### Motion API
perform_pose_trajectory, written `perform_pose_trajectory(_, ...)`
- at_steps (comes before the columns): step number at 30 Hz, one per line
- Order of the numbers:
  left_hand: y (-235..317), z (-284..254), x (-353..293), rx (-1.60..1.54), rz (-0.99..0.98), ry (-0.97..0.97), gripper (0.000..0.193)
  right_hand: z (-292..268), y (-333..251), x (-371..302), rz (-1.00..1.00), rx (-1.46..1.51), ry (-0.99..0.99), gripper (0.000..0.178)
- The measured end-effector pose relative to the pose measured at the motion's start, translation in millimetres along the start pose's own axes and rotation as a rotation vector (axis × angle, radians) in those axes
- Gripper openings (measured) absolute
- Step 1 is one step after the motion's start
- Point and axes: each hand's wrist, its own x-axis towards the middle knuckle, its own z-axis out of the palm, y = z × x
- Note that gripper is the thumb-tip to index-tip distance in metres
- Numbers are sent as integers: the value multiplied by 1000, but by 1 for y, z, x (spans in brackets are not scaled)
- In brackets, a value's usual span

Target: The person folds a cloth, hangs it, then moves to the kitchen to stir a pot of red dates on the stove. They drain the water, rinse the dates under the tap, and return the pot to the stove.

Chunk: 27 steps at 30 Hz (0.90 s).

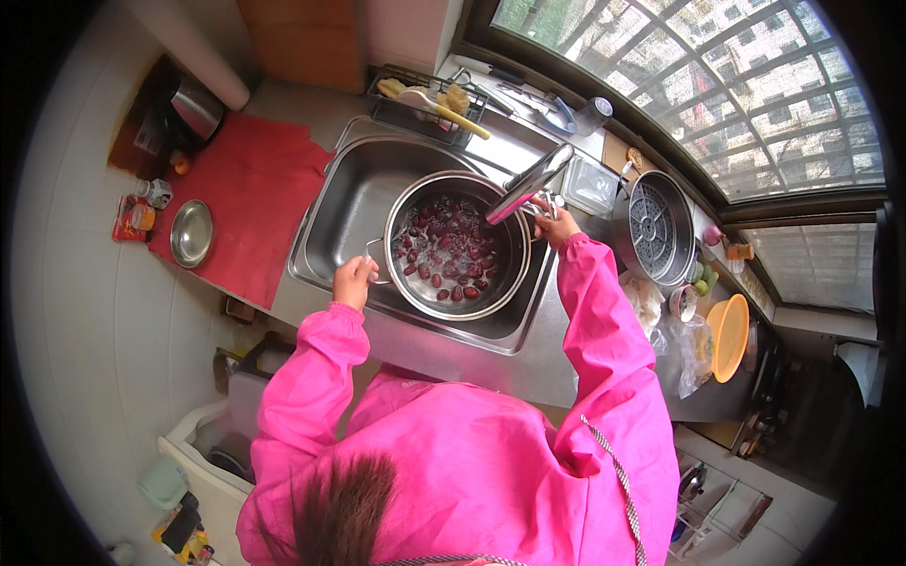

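A deep, round steel pot (406, 300) stands in the sink, with red dates (456, 274) in bubbly water inside it. My left hand (354, 281) is closed around the wire loop handle on the pot's left side. Beyond the right rim, my right hand (555, 224) has its fingers curled by a shiny metal part. Whether they grip the pot's other handle or a tap lever, I cannot tell. What looks like a shiny tap spout (530, 184), tinted by pink reflections, slants over the pot's right edge.
The steel sink (354, 179) surrounds the pot. A red mat (255, 203) at left bears a metal bowl (192, 233). Behind is a black rack (415, 118) with sponges and a yellow-handled brush. A steamer pot (651, 226), plastic bags and an orange basin (729, 338) line the right side.
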Motion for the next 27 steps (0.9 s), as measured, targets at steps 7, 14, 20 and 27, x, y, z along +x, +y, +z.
perform_pose_trajectory(7,-3,-5,-22,-8,43,33,27,9,-16,-33,50,-128,40,24)
perform_pose_trajectory(14,10,-23,-59,-8,60,47,25,22,-39,-74,9,-147,-33,20)
perform_pose_trajectory(20,12,-15,-105,-12,120,45,26,19,-56,-99,-17,-228,-54,22)
perform_pose_trajectory(27,-3,-8,-152,-99,73,132,26,21,-54,-115,-43,-318,-102,21)
